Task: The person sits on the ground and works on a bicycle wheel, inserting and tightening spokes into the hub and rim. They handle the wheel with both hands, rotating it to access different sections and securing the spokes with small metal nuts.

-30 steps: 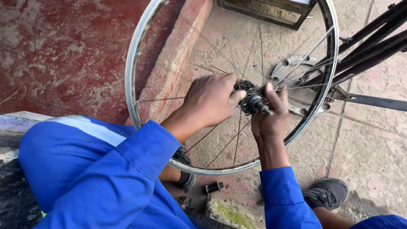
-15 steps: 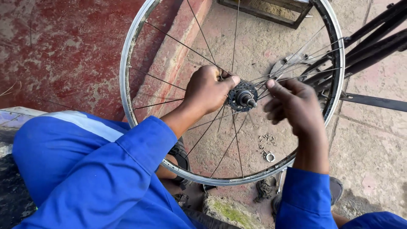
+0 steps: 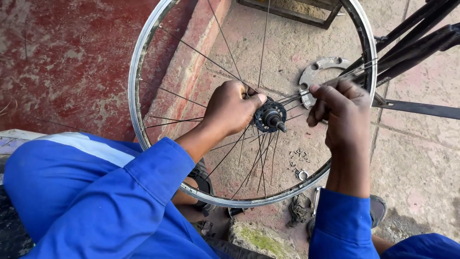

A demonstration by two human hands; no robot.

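Between both hands: hub (image 3: 271,116) of wheel (image 3: 143,62) | left hand (image 3: 231,108) clamped on hub flange | right hand (image 3: 342,108) pinching loose spokes (image 3: 314,87) | step: lacing, seemingly | next needs spoke end aimed at flange hole

Single head-worn view, looking steeply down from above, close over the left hand (image 3: 230,111) and right hand (image 3: 341,111), bicycle wheel's rim (image 3: 136,96) filling the frame around the fingers (image 3: 322,94), paved ground (image 3: 417,158) beyond them.
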